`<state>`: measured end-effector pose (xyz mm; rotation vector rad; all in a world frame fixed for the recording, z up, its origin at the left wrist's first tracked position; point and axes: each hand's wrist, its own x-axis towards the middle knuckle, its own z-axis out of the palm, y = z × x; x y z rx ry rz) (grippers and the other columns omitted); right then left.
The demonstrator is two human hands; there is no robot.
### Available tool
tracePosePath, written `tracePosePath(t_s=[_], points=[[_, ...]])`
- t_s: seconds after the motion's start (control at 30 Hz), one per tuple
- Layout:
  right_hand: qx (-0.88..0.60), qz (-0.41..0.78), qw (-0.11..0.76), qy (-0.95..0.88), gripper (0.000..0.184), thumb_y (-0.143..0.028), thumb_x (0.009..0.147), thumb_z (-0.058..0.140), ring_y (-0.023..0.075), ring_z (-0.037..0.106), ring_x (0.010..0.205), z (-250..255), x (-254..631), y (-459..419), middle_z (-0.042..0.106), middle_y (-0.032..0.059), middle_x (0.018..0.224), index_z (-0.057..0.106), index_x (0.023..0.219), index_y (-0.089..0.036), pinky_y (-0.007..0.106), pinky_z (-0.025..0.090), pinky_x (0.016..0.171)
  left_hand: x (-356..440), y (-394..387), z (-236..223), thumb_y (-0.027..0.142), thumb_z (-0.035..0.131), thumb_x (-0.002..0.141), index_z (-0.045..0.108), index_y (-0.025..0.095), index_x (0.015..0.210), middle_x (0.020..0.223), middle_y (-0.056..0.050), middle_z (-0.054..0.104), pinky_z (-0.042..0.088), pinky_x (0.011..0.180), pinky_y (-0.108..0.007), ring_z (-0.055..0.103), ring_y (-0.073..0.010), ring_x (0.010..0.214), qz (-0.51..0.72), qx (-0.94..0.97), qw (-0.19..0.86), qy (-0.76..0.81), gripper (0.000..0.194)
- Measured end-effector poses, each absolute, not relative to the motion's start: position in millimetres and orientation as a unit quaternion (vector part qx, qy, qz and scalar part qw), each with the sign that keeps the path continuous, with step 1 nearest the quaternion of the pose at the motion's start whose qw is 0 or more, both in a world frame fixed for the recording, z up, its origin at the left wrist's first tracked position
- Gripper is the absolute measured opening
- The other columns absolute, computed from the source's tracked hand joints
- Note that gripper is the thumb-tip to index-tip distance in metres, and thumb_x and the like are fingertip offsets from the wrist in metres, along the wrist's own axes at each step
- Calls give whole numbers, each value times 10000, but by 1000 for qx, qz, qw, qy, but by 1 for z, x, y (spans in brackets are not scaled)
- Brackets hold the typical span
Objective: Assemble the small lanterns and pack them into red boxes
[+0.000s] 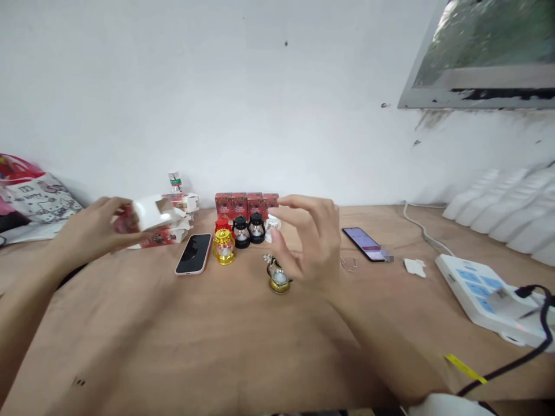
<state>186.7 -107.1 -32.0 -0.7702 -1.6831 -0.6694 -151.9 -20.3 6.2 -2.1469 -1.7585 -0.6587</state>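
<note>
My left hand (97,228) grips a small red and white cardboard box (151,212), blurred by motion, with its white open end toward the right. It is beside a pile of similar opened boxes (184,218). My right hand (314,240) hangs above the table, thumb and fingers apart, with nothing visible between them. Just below and left of it stands a bronze mini lantern (278,280), its upper part partly hidden by the thumb. Farther back are a gold lantern (224,247), a red one (222,223), two black ones (241,232) and a white one (271,226).
Several closed red boxes (247,205) line the wall. A pink-edged phone (193,254) and a lit phone (363,244) lie on the table. To the right are a white scrap (415,267), a power strip (477,289) with a black cable (520,359), and stacked white items (507,211).
</note>
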Motion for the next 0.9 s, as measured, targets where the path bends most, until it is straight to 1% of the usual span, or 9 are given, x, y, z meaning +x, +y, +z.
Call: tracePosePath(t_s=[0.1,0.23,0.33,0.43,0.57,0.73,0.8,0.87,0.9], points=[[-372,-239,490,-751,206,-211,863,468,223,528,985,-19,197,-108,593,52,1069,596,1021,-247,399,400,843,-89,-35,19,529,652,677,515,208,1084,1067,-57,578,427,679,-304,574,-232,854,-215,-799,125,-547,536],[-389,-216,465,-765,226,-229,881,470,225,523,1034,-19,207,-102,572,63,1154,617,1052,-255,391,423,830,-15,-36,17,410,697,662,476,192,1136,1115,-71,596,451,746,-326,583,-242,949,-278,-867,65,-408,566],[-395,-195,465,-768,213,-236,888,458,206,562,954,-22,212,-96,599,63,1083,644,994,-240,372,442,792,18,-32,11,311,695,659,449,177,1130,1072,-83,615,457,704,-322,600,-232,887,-286,-884,40,-368,548],[-421,-208,471,-747,207,-242,880,452,206,577,896,-23,216,-93,614,70,1000,657,888,-216,365,446,755,30,-32,7,238,679,646,450,170,1053,1009,-85,618,464,675,-316,598,-225,863,-293,-894,6,-339,473],[-454,-238,445,-734,211,-263,865,469,200,587,822,-22,221,-92,627,76,1009,647,768,-204,355,442,697,28,-37,1,204,666,639,435,179,1029,1081,-99,587,485,727,-323,579,-228,958,-320,-897,-46,-302,455],[-472,-130,443,-751,288,-270,841,518,165,609,730,-21,228,-92,664,39,849,596,574,-197,315,450,627,24,-36,-5,205,671,639,435,182,1078,1100,-105,588,493,759,-352,582,-238,959,-318,-897,-45,-305,499],[-468,-70,445,-760,233,-262,827,543,160,614,737,-19,230,-93,675,26,834,626,618,-204,317,470,647,22,-37,-5,218,672,661,375,202,1230,1115,-97,588,496,774,-343,587,-230,959,-320,-900,-55,-290,642],[-452,8,445,-773,116,-261,809,574,159,623,775,-16,234,-95,685,22,906,669,762,-215,327,500,689,21,-40,-3,239,670,696,262,254,1363,1184,-89,564,492,817,-339,577,-224,1002,-317,-908,-65,-266,782],[-443,54,443,-778,113,-272,793,600,158,627,793,-15,236,-96,683,22,955,673,862,-222,330,514,705,20,-42,-2,255,666,717,230,284,1392,1236,-83,538,486,847,-342,561,-225,1040,-312,-913,-67,-255,804]])
